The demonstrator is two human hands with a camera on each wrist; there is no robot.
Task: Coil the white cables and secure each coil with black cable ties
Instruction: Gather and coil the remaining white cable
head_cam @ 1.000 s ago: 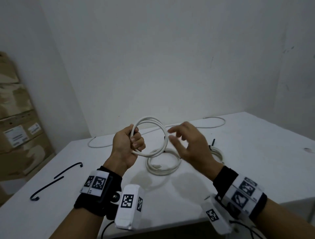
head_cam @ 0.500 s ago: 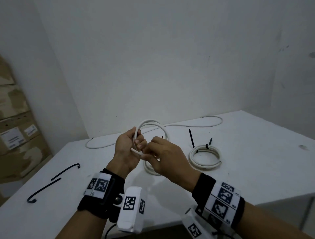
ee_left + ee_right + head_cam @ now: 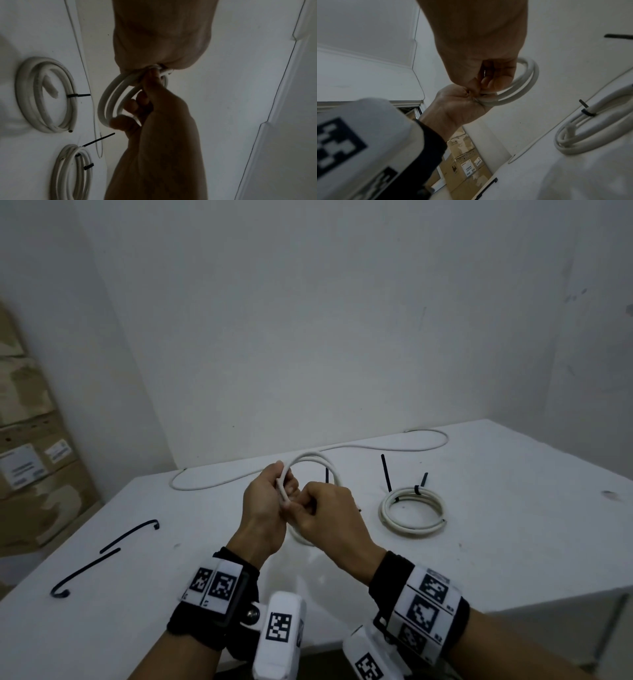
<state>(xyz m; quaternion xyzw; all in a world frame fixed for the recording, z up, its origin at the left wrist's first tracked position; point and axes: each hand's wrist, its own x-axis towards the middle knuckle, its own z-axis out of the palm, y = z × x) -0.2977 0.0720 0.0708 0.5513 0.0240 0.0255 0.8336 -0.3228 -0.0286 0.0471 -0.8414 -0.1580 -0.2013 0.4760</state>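
Observation:
My left hand [image 3: 274, 498] grips a small coil of white cable [image 3: 317, 460] above the table, holding it upright. My right hand [image 3: 318, 508] is pressed up against the left, its fingers curled and pinching the same coil's strands. In the left wrist view the coil [image 3: 109, 97] loops out leftward from between both hands. The right wrist view shows my right fingertips [image 3: 493, 83] on the coil [image 3: 523, 82] where the left hand [image 3: 458, 106] clamps it. No cable tie is visible on this coil. Two loose black cable ties [image 3: 128, 537] [image 3: 85, 573] lie at the table's left.
A tied white coil [image 3: 411, 513] with black tie tails sticking up lies to the right. A second tied coil [image 3: 46, 94] lies on the table under my hands. One loose white cable [image 3: 376, 445] runs along the back edge. Cardboard boxes [image 3: 27, 460] stand at the left.
My right hand, open in the air beside the coil a second ago, has moved left and closed on the coil next to my left hand. The left hand keeps its grip.

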